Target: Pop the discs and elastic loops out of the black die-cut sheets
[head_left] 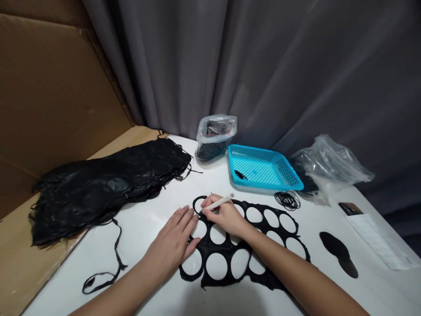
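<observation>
A black sheet with rows of round holes (pixel 226 262) lies flat on the white table. My left hand (pixel 174 235) rests palm down on its left edge, fingers stretched out and thumb apart, gripping nothing. Close beside those fingertips, my right hand (pixel 226 217) is closed around a slim white pen-shaped tool (pixel 221 201). The tool slants down to the left, toward the rim of the hole at the sheet's upper left corner. Its working tip is too small to make out. My right forearm hides part of the sheet.
A thick stack of black sheets (pixel 112 175) lies at left beside cardboard (pixel 59 96). Behind stand a plastic bag (pixel 215 138) and a blue basket (pixel 268 186). Black rings (pixel 287 200), another clear bag (pixel 335 162), black discs (pixel 335 248), paper (pixel 378 237) and a black strip (pixel 116 245) lie around.
</observation>
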`<action>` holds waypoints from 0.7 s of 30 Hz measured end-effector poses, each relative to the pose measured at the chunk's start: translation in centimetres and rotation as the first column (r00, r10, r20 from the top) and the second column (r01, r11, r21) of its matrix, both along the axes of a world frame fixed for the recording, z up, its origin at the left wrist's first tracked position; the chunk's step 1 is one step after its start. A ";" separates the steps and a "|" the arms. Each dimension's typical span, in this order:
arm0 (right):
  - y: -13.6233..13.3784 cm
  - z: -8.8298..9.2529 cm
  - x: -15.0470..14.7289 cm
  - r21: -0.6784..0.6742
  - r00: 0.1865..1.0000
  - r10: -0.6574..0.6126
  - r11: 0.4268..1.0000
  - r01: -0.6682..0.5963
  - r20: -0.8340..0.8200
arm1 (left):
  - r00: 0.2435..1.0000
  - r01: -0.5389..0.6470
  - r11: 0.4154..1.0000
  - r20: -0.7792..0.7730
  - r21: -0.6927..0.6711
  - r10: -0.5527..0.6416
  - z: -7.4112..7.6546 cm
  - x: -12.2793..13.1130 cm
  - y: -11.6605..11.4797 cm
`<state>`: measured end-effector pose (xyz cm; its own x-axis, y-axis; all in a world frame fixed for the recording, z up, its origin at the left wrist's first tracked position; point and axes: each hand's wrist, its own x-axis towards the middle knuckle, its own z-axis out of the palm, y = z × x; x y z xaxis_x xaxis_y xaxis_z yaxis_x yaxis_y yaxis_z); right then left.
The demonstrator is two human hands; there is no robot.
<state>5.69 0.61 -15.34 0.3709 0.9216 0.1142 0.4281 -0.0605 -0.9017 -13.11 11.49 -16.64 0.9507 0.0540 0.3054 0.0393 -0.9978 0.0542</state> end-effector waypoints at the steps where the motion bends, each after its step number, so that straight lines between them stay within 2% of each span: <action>1: 0.0 0.1 0.0 -0.003 1.000 0.002 1.000 -0.002 0.009 | 1.000 -0.004 1.000 -0.003 -0.005 0.004 0.0 0.0 0.0; 6: -0.2 0.2 -0.1 0.005 0.996 0.026 1.000 -0.026 0.084 | 1.000 -0.019 0.999 0.002 -0.030 0.019 -0.4 -0.1 -0.1; 9: -0.4 0.1 -0.7 0.021 0.946 0.121 0.991 -0.133 0.299 | 1.000 -0.023 1.000 0.013 -0.022 0.023 -0.6 -0.1 -0.1; 10: -0.4 0.1 -0.9 0.004 0.890 0.172 0.981 -0.192 0.423 | 1.000 -0.021 1.000 0.015 -0.018 0.021 -0.6 -0.1 -0.1; 12: -0.1 0.4 -0.7 -0.078 0.707 0.253 0.959 -0.271 0.660 | 1.000 -0.020 1.000 0.016 -0.017 0.020 -0.6 0.0 -0.1; 14: 0.7 1.2 0.6 -0.148 0.554 0.253 0.962 -0.227 0.793 | 1.000 -0.024 0.999 0.018 -0.024 0.024 -0.4 0.1 -0.1; 15: 1.1 1.8 1.6 -0.150 0.526 0.210 0.976 -0.156 0.824 | 0.999 -0.025 0.999 0.020 -0.026 0.025 -0.3 0.2 -0.2; 17: 1.8 3.1 4.2 -0.076 0.535 0.036 0.996 0.052 0.844 | 0.999 -0.022 0.999 0.023 -0.030 0.023 -0.1 0.2 -0.3; 19: 1.8 4.3 6.8 0.056 0.575 -0.188 0.969 0.240 0.796 | 0.999 -0.023 0.999 0.025 -0.043 0.024 -0.1 0.1 -0.3; 21: 1.2 5.3 8.4 0.170 0.644 -0.375 0.918 0.358 0.667 | 0.999 -0.032 0.997 0.031 -0.075 0.034 -0.1 -0.1 -0.1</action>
<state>14.12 1.79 -10.09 0.4921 0.7218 0.4866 0.8634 -0.3329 -0.3792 -13.16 11.36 -16.75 0.9376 0.1088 0.3302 0.0692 -0.9892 0.1296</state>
